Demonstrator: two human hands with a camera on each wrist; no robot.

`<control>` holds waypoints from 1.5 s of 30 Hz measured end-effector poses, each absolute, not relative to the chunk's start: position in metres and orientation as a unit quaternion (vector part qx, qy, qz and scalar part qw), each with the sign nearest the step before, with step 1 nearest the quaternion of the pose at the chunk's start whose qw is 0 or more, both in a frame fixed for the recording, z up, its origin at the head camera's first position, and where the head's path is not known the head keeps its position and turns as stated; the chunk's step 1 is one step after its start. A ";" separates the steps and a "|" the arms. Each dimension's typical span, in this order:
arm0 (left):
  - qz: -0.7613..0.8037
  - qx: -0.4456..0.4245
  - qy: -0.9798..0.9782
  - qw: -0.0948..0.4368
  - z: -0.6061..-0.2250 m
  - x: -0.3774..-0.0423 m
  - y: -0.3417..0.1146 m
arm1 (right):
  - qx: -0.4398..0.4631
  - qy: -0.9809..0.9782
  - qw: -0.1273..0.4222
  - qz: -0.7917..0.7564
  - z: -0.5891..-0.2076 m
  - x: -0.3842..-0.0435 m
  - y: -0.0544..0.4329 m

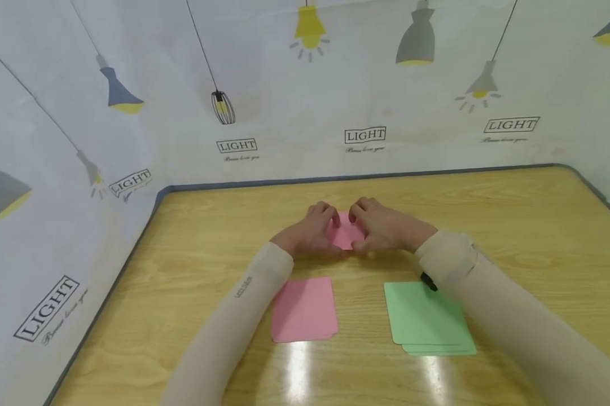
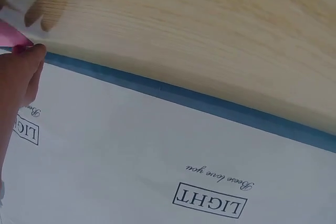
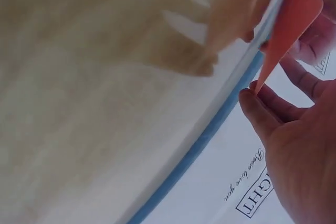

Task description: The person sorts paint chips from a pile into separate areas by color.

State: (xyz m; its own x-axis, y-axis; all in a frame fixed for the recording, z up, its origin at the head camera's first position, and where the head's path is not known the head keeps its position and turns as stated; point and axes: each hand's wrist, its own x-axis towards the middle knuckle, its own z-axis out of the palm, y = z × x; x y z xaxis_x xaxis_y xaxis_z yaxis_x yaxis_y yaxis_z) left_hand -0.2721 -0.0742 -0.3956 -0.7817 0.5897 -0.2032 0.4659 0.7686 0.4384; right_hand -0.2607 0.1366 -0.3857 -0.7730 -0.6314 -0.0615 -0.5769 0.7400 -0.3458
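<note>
Between both hands, over the far middle of the table, is a pink card (image 1: 345, 232). My left hand (image 1: 312, 232) pinches its left side with thumb and fingers. On the opposite side my right hand (image 1: 386, 226) does the same. The right wrist view shows the card (image 3: 291, 22) tilted, one corner between the thumb and fingertips of the right hand (image 3: 302, 140). Only a pink tip and part of the left hand (image 2: 18, 74) appear at the edge of the left wrist view.
Nearer to me on the wooden table (image 1: 360, 366) lie pink square cards (image 1: 305, 310), slightly offset, by the left forearm. A fanned stack of green cards (image 1: 426, 316) lies by the right forearm. A white lamp-printed sheet (image 1: 294, 113) lines the back and sides.
</note>
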 end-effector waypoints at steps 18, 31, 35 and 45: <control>0.063 0.315 0.927 0.196 -0.345 -0.213 -0.112 | -0.396 0.891 0.091 -0.202 -0.369 -0.205 0.106; 0.032 0.334 0.924 0.185 -0.349 -0.143 -0.133 | -0.477 0.862 0.094 -0.146 -0.377 -0.159 0.079; 0.015 0.338 0.926 0.168 -0.355 -0.137 -0.136 | -0.482 0.862 0.078 -0.137 -0.383 -0.153 0.076; -0.040 0.322 0.938 0.124 -0.365 -0.130 -0.132 | -0.490 0.864 0.056 -0.098 -0.392 -0.148 0.070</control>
State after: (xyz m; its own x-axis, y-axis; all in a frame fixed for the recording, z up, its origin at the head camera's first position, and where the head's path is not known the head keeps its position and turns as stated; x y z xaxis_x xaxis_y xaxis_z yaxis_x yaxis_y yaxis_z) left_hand -0.1304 -0.1325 -0.3650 -0.7621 0.5942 -0.2573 0.6139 0.7894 0.0048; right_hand -0.1477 0.0697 -0.3920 -0.5135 -0.8581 -0.0003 -0.8361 0.5004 -0.2247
